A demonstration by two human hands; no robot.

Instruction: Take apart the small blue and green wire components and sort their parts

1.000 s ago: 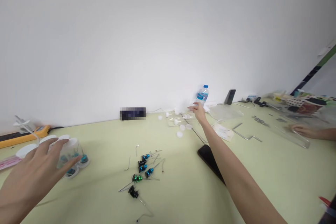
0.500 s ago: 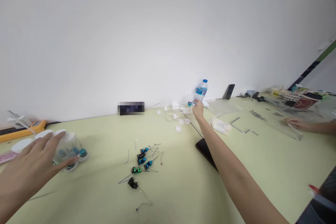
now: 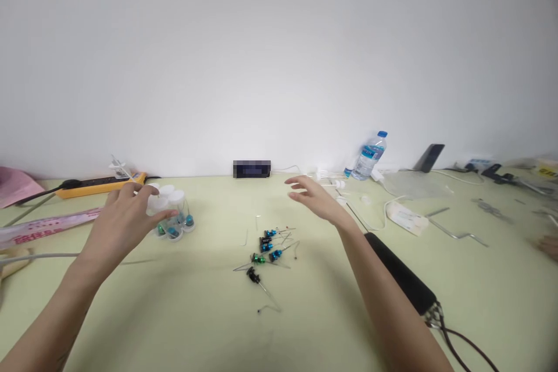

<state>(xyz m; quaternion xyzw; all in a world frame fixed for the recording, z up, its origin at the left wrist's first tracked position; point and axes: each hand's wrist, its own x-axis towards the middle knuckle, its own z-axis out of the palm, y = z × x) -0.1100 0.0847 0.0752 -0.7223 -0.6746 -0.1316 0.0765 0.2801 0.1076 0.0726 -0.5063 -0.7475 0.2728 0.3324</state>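
My left hand (image 3: 123, 218) rests against a cluster of small clear vials with white caps (image 3: 172, 216) that hold blue and green parts; its fingers curl loosely round the left side of the cluster. My right hand (image 3: 314, 198) hovers open above the table, fingers spread, holding nothing. Below and between both hands lie several small blue, green and black capacitor-like parts with bent wire leads (image 3: 264, 251). A water bottle with a blue cap (image 3: 368, 157) stands by the wall, beyond my right hand.
A yellow power strip (image 3: 101, 184) lies at the back left, a pink packet (image 3: 50, 224) beside it. A black cylindrical tool with cable (image 3: 403, 274) lies under my right forearm. A phone (image 3: 429, 157), clear tubes, metal rods and another person's hand (image 3: 548, 244) are at the right.
My right hand has drawn back from the water bottle toward the table's middle and opened. The view has swung left, and my left hand now touches the vial cluster.
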